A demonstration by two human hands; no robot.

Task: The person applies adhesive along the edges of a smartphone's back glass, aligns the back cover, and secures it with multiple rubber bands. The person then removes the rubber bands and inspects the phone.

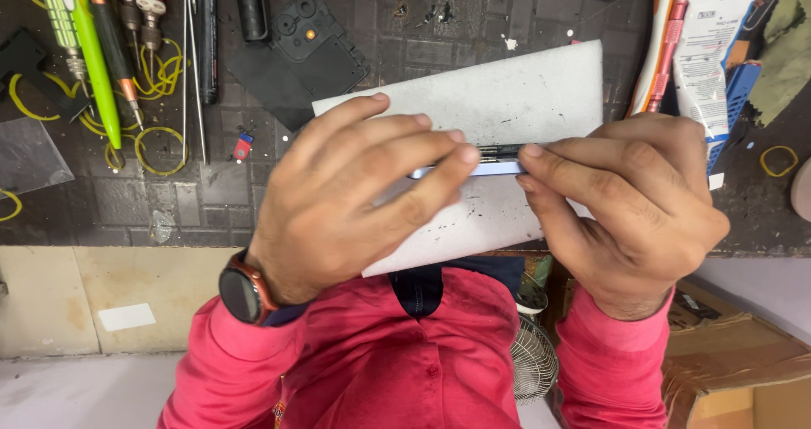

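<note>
Red sleeves [253,370], black watch [242,292], white speckled pad [524,91], yellow rubber bands [160,146], green screwdriver [89,49], dark mat [211,192].

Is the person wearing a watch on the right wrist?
No, the dark watch with the reddish rim sits on the wrist of the left hand, while the right hand has a bare wrist.

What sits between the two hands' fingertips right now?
In the head view, a thin phone held edge-on spans the gap between the left hand and right hand, above the white foam pad.
</note>
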